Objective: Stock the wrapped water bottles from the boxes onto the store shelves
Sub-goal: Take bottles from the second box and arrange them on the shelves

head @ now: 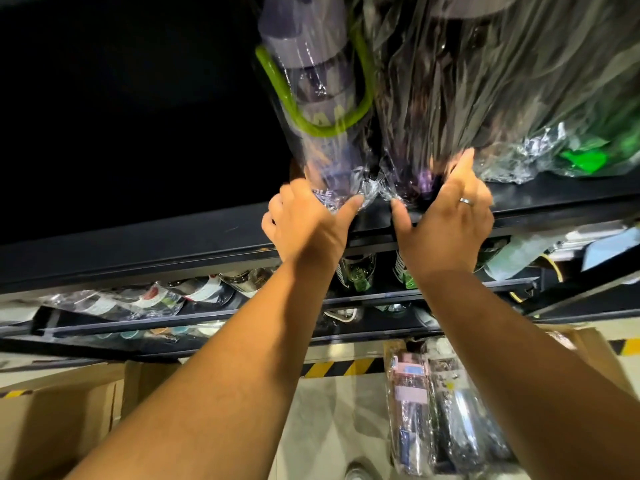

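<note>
Head view looks steeply up along a dark shelf unit, both bare forearms reaching to its top shelf (173, 242). The left hand (304, 225) grips the base of a wrapped bottle with a green loop handle (311, 95), thumb pressed across the crinkled plastic; its other fingers curl behind the bottle and are hidden. The right hand (446, 216), wearing a ring (465, 201), holds the base of a second wrapped dark bottle (450, 81) just beside the first, thumb in front, fingertips blurred against the film. Both bottles stand on the shelf edge, touching or nearly so; their tops are cut off by the frame. Right of the right hand, more wrapped stock with green parts (581, 157) sits on the same shelf, too crumpled to make out. Below the hands, lower shelves (242, 317) carry bottles partly hidden by the arms. Under the right forearm lie wrapped bottles in a cardboard box (436, 410), one with a pink label; another box (69, 410) sits under the left forearm, contents unseen.
</note>
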`<state>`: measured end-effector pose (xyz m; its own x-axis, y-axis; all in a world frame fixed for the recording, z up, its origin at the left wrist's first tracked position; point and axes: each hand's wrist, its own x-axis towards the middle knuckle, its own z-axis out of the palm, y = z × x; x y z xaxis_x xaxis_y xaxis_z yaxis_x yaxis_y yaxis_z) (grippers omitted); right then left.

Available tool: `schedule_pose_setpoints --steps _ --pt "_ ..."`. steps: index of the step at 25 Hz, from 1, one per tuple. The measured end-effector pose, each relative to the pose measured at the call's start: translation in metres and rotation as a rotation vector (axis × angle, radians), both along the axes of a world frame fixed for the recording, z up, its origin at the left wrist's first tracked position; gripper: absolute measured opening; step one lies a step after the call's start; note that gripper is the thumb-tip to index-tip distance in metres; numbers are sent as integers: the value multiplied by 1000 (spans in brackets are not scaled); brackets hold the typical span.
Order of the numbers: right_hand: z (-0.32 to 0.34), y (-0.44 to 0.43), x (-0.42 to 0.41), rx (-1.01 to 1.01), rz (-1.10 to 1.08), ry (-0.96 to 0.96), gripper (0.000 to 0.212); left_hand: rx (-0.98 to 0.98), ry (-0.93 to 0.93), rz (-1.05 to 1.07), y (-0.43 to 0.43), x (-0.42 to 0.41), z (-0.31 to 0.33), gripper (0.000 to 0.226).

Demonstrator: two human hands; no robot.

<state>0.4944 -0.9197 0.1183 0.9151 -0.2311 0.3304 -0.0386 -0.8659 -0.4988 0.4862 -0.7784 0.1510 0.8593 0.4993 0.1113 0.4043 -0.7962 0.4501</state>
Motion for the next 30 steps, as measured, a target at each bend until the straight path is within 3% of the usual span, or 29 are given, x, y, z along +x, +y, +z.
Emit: schedule_pose_setpoints --steps 3,6,10,13,18,24,30 --pt "3 -2 -5 70 0 -2 105 -86 -111 -86 7 -4 -4 86" --pt "-7 -11 -31 78 50 -20 96 -227 -167 -119 11 -31 -12 106" --pt "-55 -41 -106 29 74 39 82 -40 -257 -268 -13 -109 -43 98" --pt "-107 -78 -169 -93 35 261 77 -22 -105 -394 -48 -154 -83 86" --pt "-181 -170 -233 -263 -30 636 80 -28 288 -612 -128 -191 -151 95" --pt "-240 -270 -210 -137 -160 940 96 -80 541 -661 -188 -193 -220 96" --pt "-321 -301 -180 -62 -115 1225 122 -58 594 -548 -221 -207 -275 103"
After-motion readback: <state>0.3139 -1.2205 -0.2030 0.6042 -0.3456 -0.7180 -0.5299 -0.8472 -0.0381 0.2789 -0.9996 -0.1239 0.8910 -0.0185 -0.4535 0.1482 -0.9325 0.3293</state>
